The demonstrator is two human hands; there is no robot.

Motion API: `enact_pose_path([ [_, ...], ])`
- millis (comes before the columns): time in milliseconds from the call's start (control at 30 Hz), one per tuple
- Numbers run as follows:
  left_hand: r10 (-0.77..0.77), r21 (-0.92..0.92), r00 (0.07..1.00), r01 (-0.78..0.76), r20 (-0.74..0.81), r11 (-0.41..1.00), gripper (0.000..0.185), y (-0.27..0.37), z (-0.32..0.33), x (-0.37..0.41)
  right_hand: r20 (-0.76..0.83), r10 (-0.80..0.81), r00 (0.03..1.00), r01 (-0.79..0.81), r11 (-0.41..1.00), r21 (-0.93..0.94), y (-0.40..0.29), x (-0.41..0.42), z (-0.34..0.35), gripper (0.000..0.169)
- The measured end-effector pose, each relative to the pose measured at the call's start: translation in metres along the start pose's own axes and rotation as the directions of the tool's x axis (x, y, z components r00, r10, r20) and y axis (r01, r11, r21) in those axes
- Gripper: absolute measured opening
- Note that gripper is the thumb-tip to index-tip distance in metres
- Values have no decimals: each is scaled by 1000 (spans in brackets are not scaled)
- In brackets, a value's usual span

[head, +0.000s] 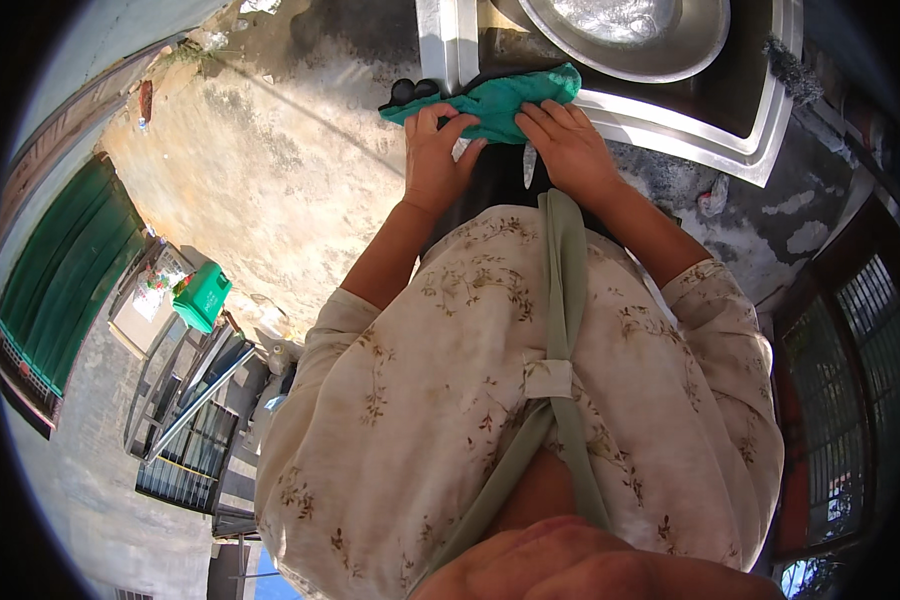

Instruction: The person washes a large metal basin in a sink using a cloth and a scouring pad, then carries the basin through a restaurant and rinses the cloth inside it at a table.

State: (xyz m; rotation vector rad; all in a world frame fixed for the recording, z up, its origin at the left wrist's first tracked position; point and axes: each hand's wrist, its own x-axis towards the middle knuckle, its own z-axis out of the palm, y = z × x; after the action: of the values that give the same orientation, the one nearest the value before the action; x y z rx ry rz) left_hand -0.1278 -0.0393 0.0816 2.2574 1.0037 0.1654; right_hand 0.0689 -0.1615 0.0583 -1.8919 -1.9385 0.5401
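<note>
A bunched green cloth lies across the near edge of a metal-rimmed dark frame. My left hand pinches the lower edge of the cloth between thumb and fingers. Over the cloth's right part, my right hand curls its fingers, with the thumb side hidden. Two dark rounded things show at the cloth's left end; what they are I cannot tell. A pale pointed strip hangs below the cloth, beside my right hand.
A wide metal basin sits within the frame ahead. A grey scouring-wool-like bundle lies on its right rim. Stained concrete ground spreads to the left, with a green plastic bin farther off. A crumpled plastic scrap lies at right.
</note>
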Motion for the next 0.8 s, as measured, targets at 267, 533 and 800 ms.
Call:
enact_pose_path([
  [267,-154,-36,978,151,-143,988,29,-34,4,19,26,-42,999,37,986,164,-19,60,27,41],
  [533,-193,-48,956,187,-220,981,39,-37,11,23,-43,-20,999,25,992,123,-23,49,47,46],
  [800,-277,38,945,287,-176,957,49,-37,5,28,179,86,980,-135,949,286,-23,39,15,41],
])
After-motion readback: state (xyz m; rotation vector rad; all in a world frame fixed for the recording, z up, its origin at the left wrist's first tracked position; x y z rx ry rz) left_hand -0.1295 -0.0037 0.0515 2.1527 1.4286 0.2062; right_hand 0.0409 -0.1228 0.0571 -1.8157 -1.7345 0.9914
